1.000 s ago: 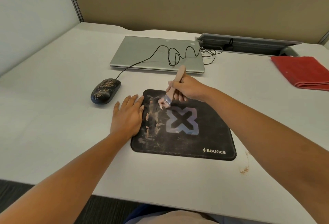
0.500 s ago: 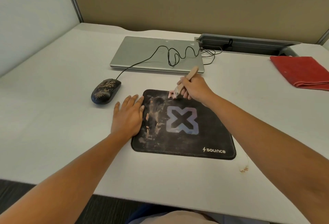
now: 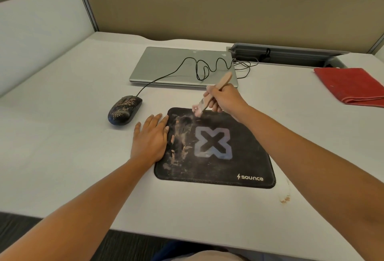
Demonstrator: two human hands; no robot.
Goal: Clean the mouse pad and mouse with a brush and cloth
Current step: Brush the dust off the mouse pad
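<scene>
Pad (image 3: pixel 216 148) lies flat on the counter (image 3: pixel 62 136) between the two hands, black with a pale X logo, tan dust streaked over the side next to the left hand. The far strip under the right hand looks cleaner. Brush (image 3: pixel 212 96) is tilted, its handle pointing away and up, bristles down on the pad's far edge just ahead of the right hand. Right hand (image 3: pixel 225 99) is clamped round the handle low down, near the ferrule, likely for control over short sweeps. Left hand (image 3: pixel 150 138) lies flat and spread, palm down on the counter with its fingertips (image 3: pixel 166 118) at the pad's near-left edge, probably pinning the pad so it does not slide under the strokes; it holds nothing.

Mouse (image 3: pixel 124 110) sits beyond the left hand, apart from the pad, its top speckled with the same tan dust, not yet cleaned by the look of it. Its cable (image 3: pixel 166 76) runs away over a closed laptop (image 3: pixel 166 65) ahead of both hands. Cloth (image 3: pixel 351 86), red and folded, lies well off to the right of the right hand, untouched, presumably kept for wiping later.

Judgement: brushing of the pad is underway, dust mostly left on the left-hand side. A small tan smear marks the counter near the right forearm.
</scene>
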